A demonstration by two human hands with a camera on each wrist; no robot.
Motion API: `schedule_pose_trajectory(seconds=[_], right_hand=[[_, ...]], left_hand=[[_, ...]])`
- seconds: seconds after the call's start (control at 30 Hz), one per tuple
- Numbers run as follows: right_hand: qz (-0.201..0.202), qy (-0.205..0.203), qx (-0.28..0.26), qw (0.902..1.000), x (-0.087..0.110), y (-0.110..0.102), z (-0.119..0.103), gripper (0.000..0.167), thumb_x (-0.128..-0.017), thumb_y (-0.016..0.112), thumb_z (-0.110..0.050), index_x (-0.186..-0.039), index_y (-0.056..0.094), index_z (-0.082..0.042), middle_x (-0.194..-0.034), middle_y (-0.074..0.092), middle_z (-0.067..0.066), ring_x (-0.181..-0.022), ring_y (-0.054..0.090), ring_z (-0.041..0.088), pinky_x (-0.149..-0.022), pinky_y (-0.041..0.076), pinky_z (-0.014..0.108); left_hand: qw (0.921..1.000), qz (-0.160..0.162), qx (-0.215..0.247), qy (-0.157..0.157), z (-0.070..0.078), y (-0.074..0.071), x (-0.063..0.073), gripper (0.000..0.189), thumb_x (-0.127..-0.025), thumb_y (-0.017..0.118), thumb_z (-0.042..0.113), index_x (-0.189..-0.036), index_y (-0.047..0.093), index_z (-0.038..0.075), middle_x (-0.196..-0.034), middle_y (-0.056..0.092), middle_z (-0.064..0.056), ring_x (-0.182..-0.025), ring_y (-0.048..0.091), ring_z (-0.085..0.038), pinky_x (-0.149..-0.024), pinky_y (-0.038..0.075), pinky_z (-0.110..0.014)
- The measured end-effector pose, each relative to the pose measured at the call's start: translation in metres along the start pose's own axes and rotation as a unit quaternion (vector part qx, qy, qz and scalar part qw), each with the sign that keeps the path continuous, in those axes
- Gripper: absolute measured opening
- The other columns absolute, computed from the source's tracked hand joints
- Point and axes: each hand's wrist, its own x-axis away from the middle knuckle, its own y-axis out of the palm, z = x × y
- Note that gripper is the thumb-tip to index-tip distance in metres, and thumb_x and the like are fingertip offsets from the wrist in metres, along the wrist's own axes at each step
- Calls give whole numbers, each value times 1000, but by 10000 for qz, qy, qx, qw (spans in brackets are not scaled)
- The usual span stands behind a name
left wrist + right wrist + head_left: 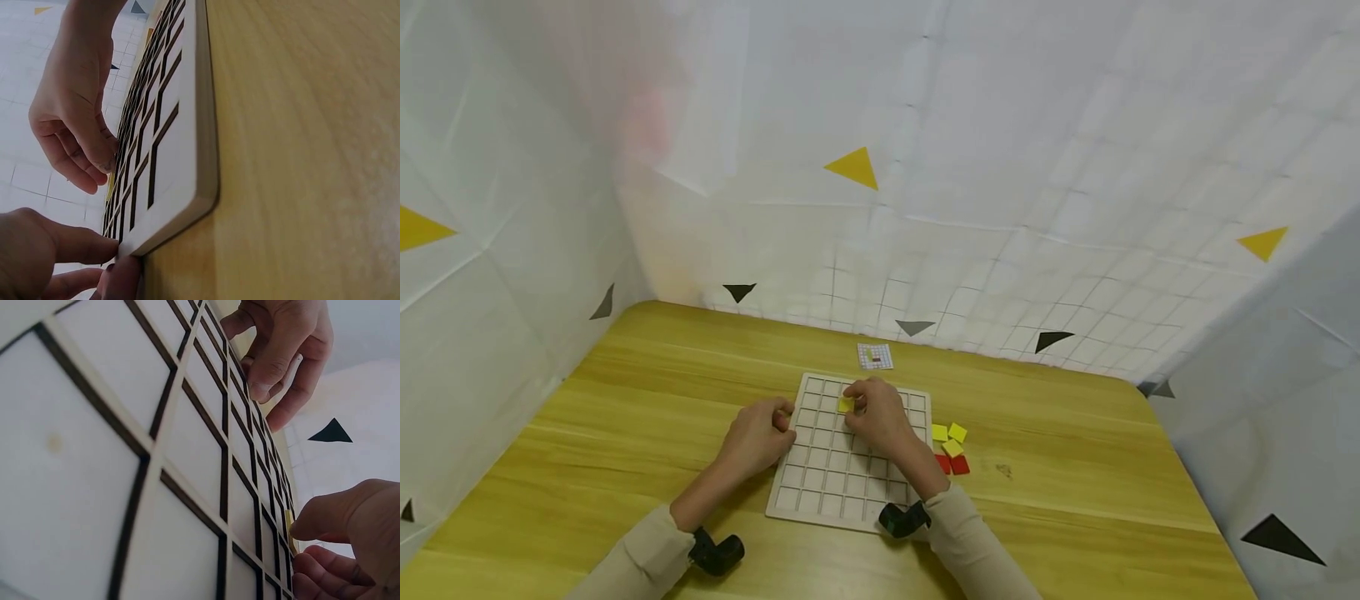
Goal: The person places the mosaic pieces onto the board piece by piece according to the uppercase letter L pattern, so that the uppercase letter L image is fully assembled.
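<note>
A pale wooden grid board (811, 478) with square cells lies on the table. My left hand (754, 437) holds its left edge between thumb and fingers; the left wrist view shows the thumb (87, 245) on the rim. Over the board's upper part, my right hand (882, 417) pinches a small yellow square tile (846, 406) between thumb and fingers, at a cell in an upper row. From the right wrist, the tile (289, 526) shows as a thin yellow edge by the thumb. Whether it lies flat in the cell is hidden.
Right of the board lie several loose yellow tiles (957, 432) and red tiles (960, 465), partly behind the right forearm. A small printed grid card (876, 357) is beyond the board. White sheeting (790, 242) with coloured triangles borders the wooden table (1060, 467).
</note>
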Motion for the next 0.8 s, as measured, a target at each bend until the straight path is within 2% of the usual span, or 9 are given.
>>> schedule_pose_trajectory(seconds=[0.27,0.8], right_hand=[[52,-89,-16,9999,4,-5,-3,24,-86,68,2,-109,72,0,-106,64,15,-87,66,26,-70,54,34],[58,36,95,9999,17,-22,-12,25,-86,71,-2,-110,72,0,-106,65,16,-86,66,25,-70,54,31]], left_hand=[[10000,-3,45,15,0,0,1,33,-83,69,2,-116,67,-1,-83,62,-5,-51,54,-13,-48,43,-30],[9999,-31,72,-62,5,-1,4,33,-83,70,1,-116,67,-2,-85,62,-6,-54,55,-14,-49,43,-30]])
